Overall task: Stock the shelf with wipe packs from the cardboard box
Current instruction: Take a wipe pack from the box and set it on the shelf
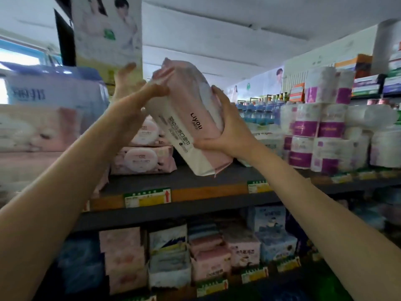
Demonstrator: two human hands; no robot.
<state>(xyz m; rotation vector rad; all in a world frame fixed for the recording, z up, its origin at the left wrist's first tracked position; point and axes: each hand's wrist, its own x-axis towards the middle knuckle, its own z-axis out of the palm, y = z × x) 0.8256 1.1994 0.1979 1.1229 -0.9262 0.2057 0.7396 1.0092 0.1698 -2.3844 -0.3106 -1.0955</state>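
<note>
A dark grey shelf (195, 181) runs across a shop aisle under a white ceiling, its front edge carrying green-and-yellow price tags (147, 197), one marked with a red upward arrow, the small print too blurred to read. To the right, stacked toilet-roll packs (321, 135) with purple bands fill the shelf, and rows of blue-capped bottles (258, 112) stand behind. At far left sit large soft packs (54, 94) with blurred blue characters, and above them a tall poster (108, 29) shows two people. On the lower shelf, pink, blue and white tissue packs (208, 255) stand side by side. In the middle, a person holds a pink-and-white wipe pack (188, 118) tilted in the air above the shelf, printed "LIYOU" in dark letters beside a line of Chinese characters. The right hand (225, 127) grips the pack's lower right side, fingers curled over its edge and thumb under it. The left hand (134, 98) has straight, spread fingers pressed flat against the pack's upper left side. Just behind, two matching packs (143, 159) with round pink lids lie stacked on the shelf.
</note>
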